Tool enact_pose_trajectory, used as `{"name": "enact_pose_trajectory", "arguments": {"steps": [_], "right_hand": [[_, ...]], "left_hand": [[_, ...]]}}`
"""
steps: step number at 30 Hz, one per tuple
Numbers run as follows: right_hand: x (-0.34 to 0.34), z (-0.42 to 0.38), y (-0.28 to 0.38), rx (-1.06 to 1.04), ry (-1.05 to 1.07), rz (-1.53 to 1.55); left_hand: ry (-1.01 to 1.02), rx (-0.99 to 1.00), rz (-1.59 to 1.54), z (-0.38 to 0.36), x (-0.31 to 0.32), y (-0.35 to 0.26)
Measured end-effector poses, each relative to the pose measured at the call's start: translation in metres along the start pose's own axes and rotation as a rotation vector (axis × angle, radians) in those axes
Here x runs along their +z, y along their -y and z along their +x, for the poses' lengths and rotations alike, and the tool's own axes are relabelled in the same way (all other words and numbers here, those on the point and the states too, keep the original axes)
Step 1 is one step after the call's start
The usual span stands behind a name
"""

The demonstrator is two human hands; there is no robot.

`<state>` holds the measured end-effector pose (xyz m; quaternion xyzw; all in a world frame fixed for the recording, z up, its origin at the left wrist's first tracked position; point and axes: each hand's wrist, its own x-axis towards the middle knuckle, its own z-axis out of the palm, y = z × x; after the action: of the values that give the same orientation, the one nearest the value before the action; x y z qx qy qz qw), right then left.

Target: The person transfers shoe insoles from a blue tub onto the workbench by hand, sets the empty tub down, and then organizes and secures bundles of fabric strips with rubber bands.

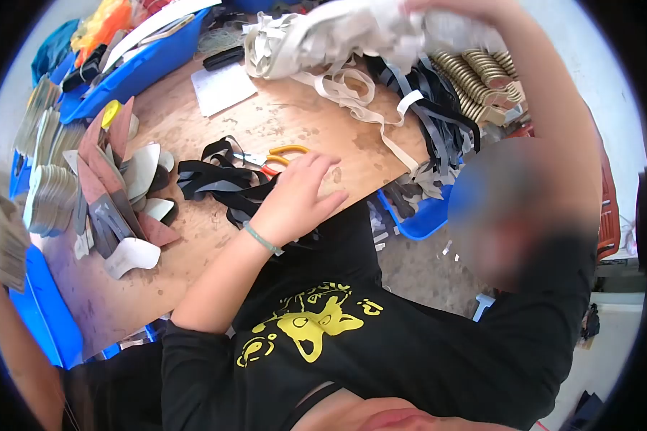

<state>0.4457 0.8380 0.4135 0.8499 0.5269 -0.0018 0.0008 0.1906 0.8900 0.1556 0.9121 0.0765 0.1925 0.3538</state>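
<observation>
My left hand (300, 194), a bracelet on its wrist, hovers with fingers spread near orange-and-yellow-handled scissors (284, 156). Black straps (230, 179) lie in a loose tangle beside the scissors, partly hidden by that hand. At the top right, my right arm stretches across to a large bundle of white straps (323, 36). My right hand (467, 8) grips the far side of this bundle, its fingers cut off by the frame edge. Part of the bundle is smeared by motion, and loose white straps trail over the table edge.
Shoe-shaped pieces (115, 187) are heaped on the left of the table (280, 108). Behind them stands a full blue bin (136, 72). Another person's arm (21, 337) is at the far left, by a stack of pieces (3, 230). A blue tray (428, 224) sits below the right edge.
</observation>
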Motion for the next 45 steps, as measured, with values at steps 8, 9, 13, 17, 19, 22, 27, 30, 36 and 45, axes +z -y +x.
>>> {"name": "enact_pose_trajectory", "arguments": {"steps": [8,9,13,17,19,22,27,30,36,45], "right_hand": [[0.191,-0.089,-0.035,-0.028,-0.039,0.587],[0.213,-0.101,-0.038,-0.107,-0.114,0.553],[0.265,-0.146,-0.024,-0.059,-0.098,0.773],[0.290,-0.156,-0.024,0.109,-0.131,1.245],[0.297,-0.152,-0.032,0.123,-0.069,1.290],[0.296,-0.144,-0.045,0.181,0.087,1.471],[0.290,-0.144,-0.039,0.046,0.105,1.084],[0.288,-0.143,-0.036,-0.130,-0.022,0.877],[0.305,-0.149,-0.031,-0.010,-0.155,1.027],[0.292,-0.138,-0.034,-0.063,-0.042,0.790]], "left_hand": [[-0.367,-0.180,-0.914,0.051,0.068,0.002],[-0.385,-0.118,-0.746,0.053,0.074,0.003],[-0.238,0.185,-0.022,0.062,0.080,0.004],[0.025,0.432,0.385,0.078,0.085,0.006],[0.104,0.498,0.455,0.089,0.085,0.009],[0.184,0.579,0.506,0.102,0.092,0.028],[0.330,0.578,0.465,0.104,0.085,0.035],[0.288,0.594,0.429,0.101,0.090,0.043],[0.280,0.581,0.386,0.098,0.093,0.048],[0.263,0.567,0.348,0.092,0.092,0.048]]}}
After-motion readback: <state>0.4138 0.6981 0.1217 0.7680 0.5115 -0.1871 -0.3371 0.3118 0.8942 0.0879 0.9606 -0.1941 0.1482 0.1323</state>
